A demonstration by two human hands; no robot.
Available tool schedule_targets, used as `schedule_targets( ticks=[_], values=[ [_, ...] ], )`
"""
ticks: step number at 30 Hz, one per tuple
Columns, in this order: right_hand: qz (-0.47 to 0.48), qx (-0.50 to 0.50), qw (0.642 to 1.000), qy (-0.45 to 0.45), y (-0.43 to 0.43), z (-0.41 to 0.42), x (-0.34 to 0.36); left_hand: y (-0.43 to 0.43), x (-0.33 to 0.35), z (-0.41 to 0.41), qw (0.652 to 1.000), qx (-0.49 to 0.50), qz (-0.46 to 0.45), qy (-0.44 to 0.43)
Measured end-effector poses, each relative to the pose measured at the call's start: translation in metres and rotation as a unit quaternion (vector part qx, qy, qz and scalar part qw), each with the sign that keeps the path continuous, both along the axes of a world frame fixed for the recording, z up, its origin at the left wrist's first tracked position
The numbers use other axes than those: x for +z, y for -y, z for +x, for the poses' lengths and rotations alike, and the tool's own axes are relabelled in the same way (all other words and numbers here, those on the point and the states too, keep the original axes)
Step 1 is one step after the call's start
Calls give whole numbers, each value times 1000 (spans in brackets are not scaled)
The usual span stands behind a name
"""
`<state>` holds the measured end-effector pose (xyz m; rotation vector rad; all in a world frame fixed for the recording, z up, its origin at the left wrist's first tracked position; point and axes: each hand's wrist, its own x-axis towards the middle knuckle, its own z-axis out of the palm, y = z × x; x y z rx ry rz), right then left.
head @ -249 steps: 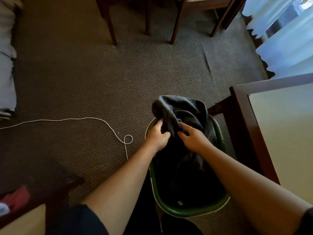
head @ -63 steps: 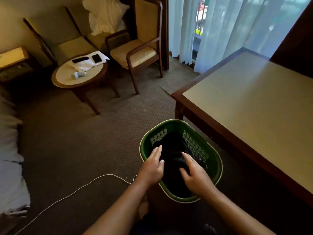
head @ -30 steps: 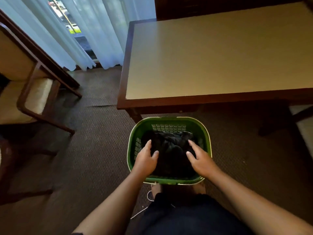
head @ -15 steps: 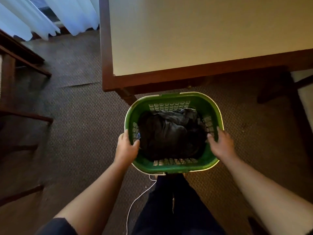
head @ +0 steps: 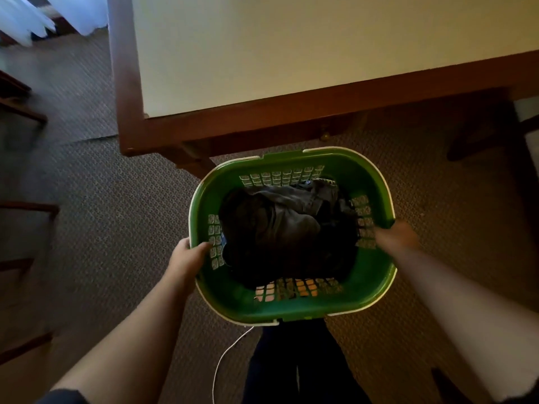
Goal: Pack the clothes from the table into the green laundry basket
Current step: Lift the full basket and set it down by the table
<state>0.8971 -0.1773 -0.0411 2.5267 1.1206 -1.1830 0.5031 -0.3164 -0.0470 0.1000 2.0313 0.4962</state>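
A: Where's the basket rel. to the hands?
B: Between them. Left hand clamps the left rim, thumb inside over the lattice. Right hand is on the right rim, blurred; looks closed on it, can't be sure.
A: Clothes?
B: Dark pile inside, between both hands.
A: Tabletop?
B: Beyond the hands, just past the far rim. Cord on carpet below the left forearm.
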Motion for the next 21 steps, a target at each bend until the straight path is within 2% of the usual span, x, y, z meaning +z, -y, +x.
schedule_targets(
  ticks=[3, 7, 16, 21],
  values=[
    [-11, 14, 1000, -3, 1, 5, 22, 9, 17, -8, 999, 13, -7, 45],
    [10, 35, 999, 0, 10, 2, 62, 43, 45, -18, 998, 27, -28, 45],
    [27, 103, 990, -90, 47, -18, 141, 145, 129, -19, 997, 73, 9, -9],
    [0, 174, 981, -84, 56, -51, 160, 210, 114, -46, 997, 65, -15, -42]
  ],
)
